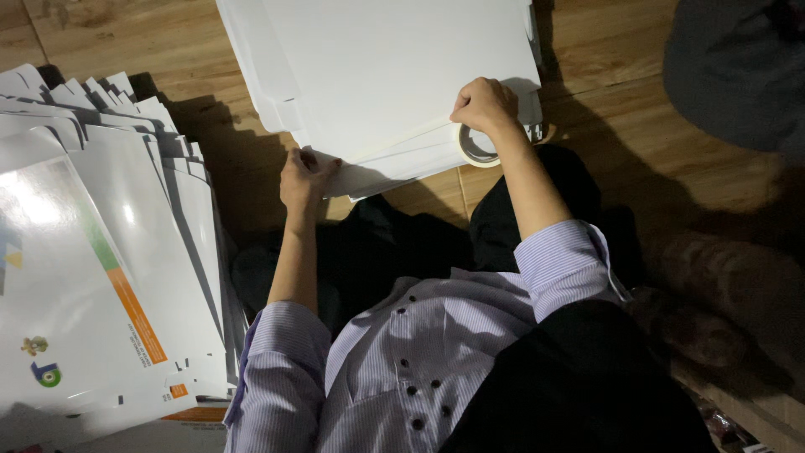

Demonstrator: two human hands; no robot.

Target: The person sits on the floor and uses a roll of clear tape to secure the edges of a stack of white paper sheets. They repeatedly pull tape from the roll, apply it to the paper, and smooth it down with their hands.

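A stack of large white card sheets (386,67) lies on the wooden floor in front of me. My right hand (484,104) is closed on a roll of pale tape (475,151) at the stack's near right edge, and a strip of tape runs leftward along the sheet edge. My left hand (303,178) presses on the near left corner of the stack, fingers bent on the sheets. Both forearms come out of striped shirt sleeves.
A fanned pile of glossy printed white folders (92,252) with an orange and green stripe lies at the left. The wooden floor (637,109) runs to the right, where a dark rounded object (738,67) sits at the top right corner.
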